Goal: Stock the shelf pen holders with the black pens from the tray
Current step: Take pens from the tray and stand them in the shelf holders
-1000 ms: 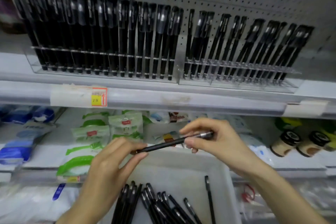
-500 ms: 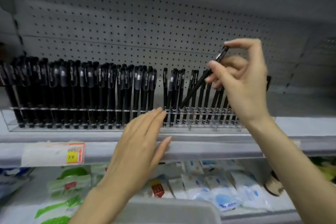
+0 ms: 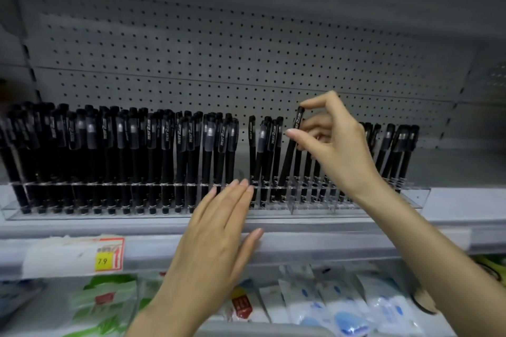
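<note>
Slotting a slim black plastic pen (image 3: 288, 156) pinched in our right hand (image 3: 336, 150), left hand (image 3: 216, 232) flat, empty; next, seat it below our fingertips (image 3: 290, 133).

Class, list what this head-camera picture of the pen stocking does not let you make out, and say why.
Head view:
1. Lower tip of the pen pinched by the right hand: lost among neighbouring pens, so seating is unclear.
2. Slots of the right holder behind that hand: hidden by it.
3. The tray: cut off by the bottom edge, contents unseen.
4. The price label: blurred apart from 7.9.
</note>
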Action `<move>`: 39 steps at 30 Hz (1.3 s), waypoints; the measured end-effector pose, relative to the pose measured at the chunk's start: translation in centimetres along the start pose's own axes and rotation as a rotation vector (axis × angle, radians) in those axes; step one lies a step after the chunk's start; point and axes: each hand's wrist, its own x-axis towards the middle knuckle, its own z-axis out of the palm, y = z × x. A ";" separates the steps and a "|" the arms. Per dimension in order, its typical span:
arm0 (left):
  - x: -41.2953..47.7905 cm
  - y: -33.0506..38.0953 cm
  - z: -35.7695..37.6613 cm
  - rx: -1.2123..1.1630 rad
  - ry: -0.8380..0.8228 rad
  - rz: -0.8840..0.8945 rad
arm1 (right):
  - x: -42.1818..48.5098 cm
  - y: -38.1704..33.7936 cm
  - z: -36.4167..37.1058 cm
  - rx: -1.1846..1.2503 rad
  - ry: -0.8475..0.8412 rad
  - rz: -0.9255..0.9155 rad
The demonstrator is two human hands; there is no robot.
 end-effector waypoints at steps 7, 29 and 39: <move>0.0 -0.2 0.1 -0.023 -0.008 0.011 | 1.0 -0.6 -0.7 0.078 0.199 -0.078; 0.0 -0.4 0.2 -0.089 0.011 0.016 | -0.4 2.1 1.3 -0.281 -0.047 -0.128; -1.0 -0.1 -2.1 -0.167 0.011 0.050 | -3.1 -1.1 0.9 -0.190 -0.062 -0.140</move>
